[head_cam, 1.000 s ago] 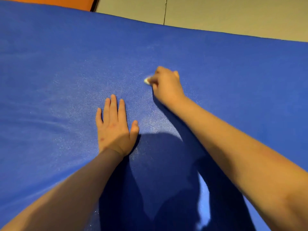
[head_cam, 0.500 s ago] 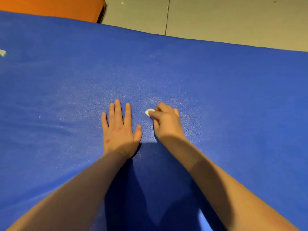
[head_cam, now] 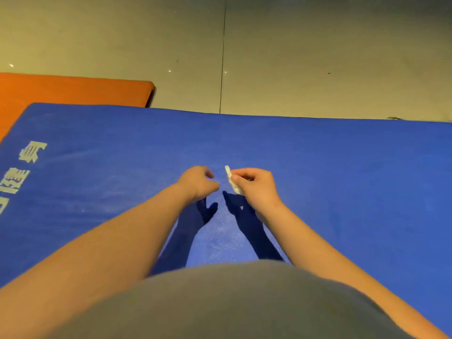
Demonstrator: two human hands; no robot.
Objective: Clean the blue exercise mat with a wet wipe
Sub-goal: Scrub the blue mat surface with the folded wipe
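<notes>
The blue exercise mat spreads across the middle of the view, with pale printed characters near its left edge. Both my hands hover above it, casting shadows on the mat. My right hand pinches a small folded white wet wipe between thumb and fingers, and the wipe hangs off the mat. My left hand is a short way left of the wipe, fingers curled loosely, holding nothing.
An orange mat lies at the back left, partly under the blue one. Grey tiled floor runs beyond the mat's far edge. My grey-clothed body fills the bottom of the view.
Both hands have lifted off the mat. My right hand pulled the wipe back toward me and raised it; my left hand rose from flat on the mat and curled. The view has tilted upward.
</notes>
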